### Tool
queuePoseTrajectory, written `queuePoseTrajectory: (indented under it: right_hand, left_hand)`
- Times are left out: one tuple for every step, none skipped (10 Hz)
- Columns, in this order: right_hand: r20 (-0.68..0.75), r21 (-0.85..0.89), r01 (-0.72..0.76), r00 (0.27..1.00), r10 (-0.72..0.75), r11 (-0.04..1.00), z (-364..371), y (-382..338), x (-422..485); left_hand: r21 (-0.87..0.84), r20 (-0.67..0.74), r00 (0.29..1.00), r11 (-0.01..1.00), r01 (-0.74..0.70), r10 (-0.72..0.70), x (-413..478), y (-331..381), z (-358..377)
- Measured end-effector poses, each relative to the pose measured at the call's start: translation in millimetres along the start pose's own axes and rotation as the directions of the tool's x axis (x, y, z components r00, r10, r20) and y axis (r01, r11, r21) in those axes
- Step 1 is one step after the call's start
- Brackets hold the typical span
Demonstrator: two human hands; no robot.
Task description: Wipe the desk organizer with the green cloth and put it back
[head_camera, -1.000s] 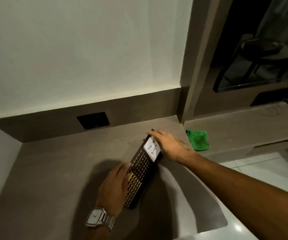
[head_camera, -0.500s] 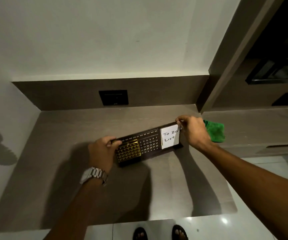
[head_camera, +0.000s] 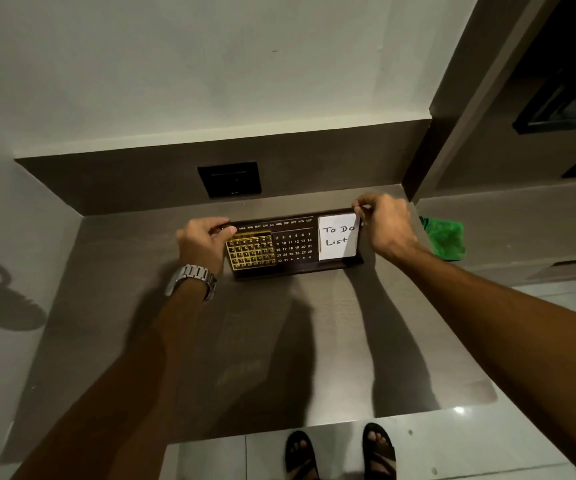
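Dark, stiff and probably light, the desk organizer (head_camera: 293,245) is pinched at its top corners by the left hand (head_camera: 203,244) and right hand (head_camera: 385,226), the green cloth (head_camera: 446,239) lying just beyond the right.

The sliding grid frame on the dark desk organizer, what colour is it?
Gold, the grid frame on the organizer's left, in the head view.

Hidden ends and cut-off edges

The left hand (head_camera: 203,242) covers the desk organizer (head_camera: 293,245)'s left end and first month labels; the right hand (head_camera: 383,226) hides its right end and the edge of the white note (head_camera: 337,239). Just right of that hand, the green cloth (head_camera: 447,239) is partly behind the wrist. Both forearms run off the bottom edge
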State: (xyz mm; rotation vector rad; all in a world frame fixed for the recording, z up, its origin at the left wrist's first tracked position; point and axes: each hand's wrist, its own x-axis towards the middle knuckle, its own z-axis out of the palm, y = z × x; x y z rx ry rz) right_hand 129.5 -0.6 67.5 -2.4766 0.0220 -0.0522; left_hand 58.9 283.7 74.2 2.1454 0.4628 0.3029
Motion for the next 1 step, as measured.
queuePoseTrajectory:
  right_hand:
    - [-0.002, 0.026, 0.006, 1.0, -0.006, 1.0, -0.4, 4.1, -2.6]
  left_hand:
    - [-0.006, -0.017, 1.0, 1.0, -0.026, 0.026, -5.1, 0.8, 0.7]
